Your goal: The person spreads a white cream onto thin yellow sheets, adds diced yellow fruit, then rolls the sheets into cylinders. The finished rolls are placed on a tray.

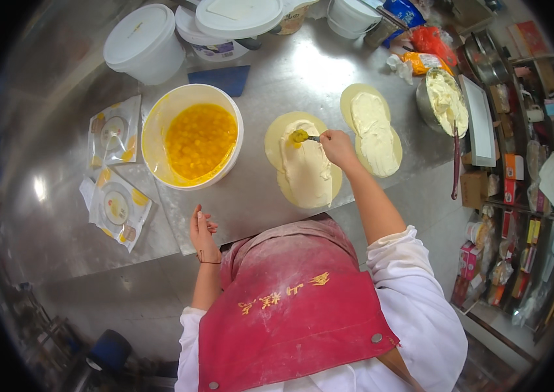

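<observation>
My right hand [338, 149] gripped a spoon [313, 138] of chunky yellow filling [298, 136] over 2 overlapping pale rounds [273, 138] just left of it, smeared thickly with cream [306, 173]. To its right lay 2 more coated rounds [345, 108]; farther right, a metal bowl [423, 106] of cream. My left hand [202, 228] hung apart, loosely curled; beyond it a white bucket [155, 130] of glossy yellow filling stood before a flat blue sheet [228, 80], with 2 packets [115, 132] leftward.
</observation>
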A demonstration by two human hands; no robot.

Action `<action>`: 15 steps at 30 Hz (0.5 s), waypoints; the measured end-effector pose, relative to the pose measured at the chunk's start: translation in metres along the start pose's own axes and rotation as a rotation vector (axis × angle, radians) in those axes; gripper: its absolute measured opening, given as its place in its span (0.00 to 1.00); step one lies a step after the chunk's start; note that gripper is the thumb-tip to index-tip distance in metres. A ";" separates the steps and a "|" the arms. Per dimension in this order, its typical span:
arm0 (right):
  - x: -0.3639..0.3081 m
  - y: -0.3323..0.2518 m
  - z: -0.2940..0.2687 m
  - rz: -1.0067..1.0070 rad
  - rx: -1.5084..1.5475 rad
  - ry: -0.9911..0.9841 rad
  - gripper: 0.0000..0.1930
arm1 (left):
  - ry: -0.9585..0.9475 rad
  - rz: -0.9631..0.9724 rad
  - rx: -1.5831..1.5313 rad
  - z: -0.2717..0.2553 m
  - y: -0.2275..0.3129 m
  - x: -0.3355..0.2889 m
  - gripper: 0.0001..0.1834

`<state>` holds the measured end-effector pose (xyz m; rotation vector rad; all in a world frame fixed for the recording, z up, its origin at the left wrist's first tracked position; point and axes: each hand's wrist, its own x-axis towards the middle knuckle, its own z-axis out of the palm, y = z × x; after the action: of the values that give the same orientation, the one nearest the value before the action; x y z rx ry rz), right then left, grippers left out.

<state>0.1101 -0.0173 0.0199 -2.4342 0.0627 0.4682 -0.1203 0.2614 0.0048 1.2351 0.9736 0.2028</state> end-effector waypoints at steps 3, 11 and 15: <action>0.001 -0.001 -0.002 -0.030 -0.082 0.019 0.13 | -0.044 -0.026 0.018 0.007 -0.003 -0.005 0.20; 0.009 0.013 -0.009 -0.067 -0.085 0.142 0.13 | -0.101 -0.062 0.027 0.020 -0.007 -0.012 0.20; 0.009 0.019 -0.016 -0.046 -0.117 0.160 0.13 | -0.113 -0.075 0.025 0.020 -0.007 -0.012 0.20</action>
<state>0.1205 -0.0418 0.0171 -2.5787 0.0484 0.2630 -0.1154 0.2375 0.0047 1.2181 0.9250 0.0618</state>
